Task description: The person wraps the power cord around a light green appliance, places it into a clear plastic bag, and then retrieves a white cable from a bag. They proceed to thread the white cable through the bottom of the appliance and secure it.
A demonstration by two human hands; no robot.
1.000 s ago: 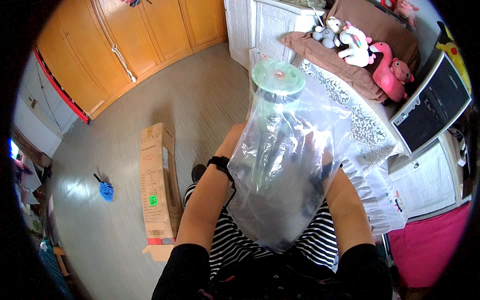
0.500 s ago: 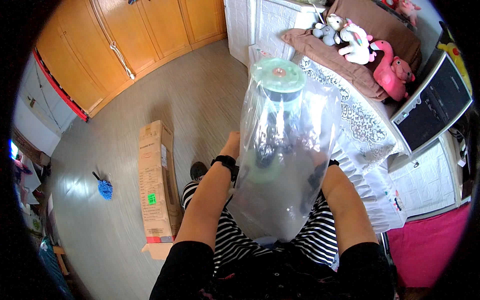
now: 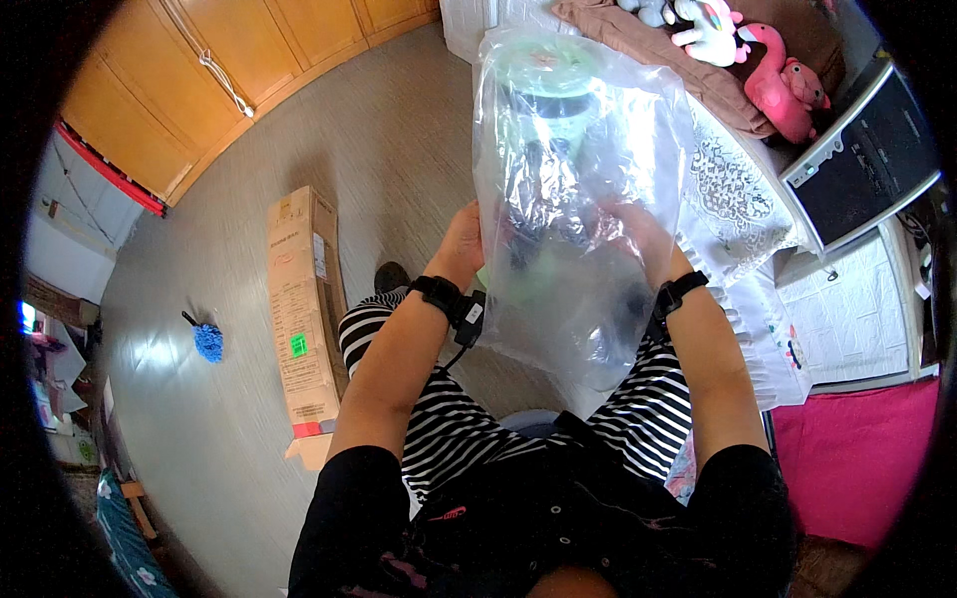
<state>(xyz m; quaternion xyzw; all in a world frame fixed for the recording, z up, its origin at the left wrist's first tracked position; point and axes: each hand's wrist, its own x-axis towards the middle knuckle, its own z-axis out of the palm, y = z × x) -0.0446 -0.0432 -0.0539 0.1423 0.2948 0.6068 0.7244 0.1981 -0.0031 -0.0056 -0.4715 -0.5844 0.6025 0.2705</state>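
Note:
In front of me is a large clear plastic bag (image 3: 588,339), loosely wrapped round a long object with a pale green round disc (image 3: 546,70) at its far end. A dark middle part and another pale green part show dimly through the shiny film; the object's exact kind is unclear. My left hand (image 3: 462,244) grips the bagged object at its left side, the fingers mostly hidden by the plastic. On the opposite side my right hand (image 3: 643,239) is closed on the bag, partly blurred behind film and glare. Both wrists carry black bands.
A long open cardboard box (image 3: 304,319) lies on the floor at my left, beyond it a blue duster (image 3: 207,341). Wooden cabinets (image 3: 269,60) line the far side. To the right are a lace-covered surface (image 3: 738,189), a pink flamingo toy (image 3: 773,85) and a black-fronted computer case (image 3: 865,159).
The bagged object has shifted up and away from my lap, its green disc now farther off. Both hands moved with it, and the bag's near end has risen off my legs.

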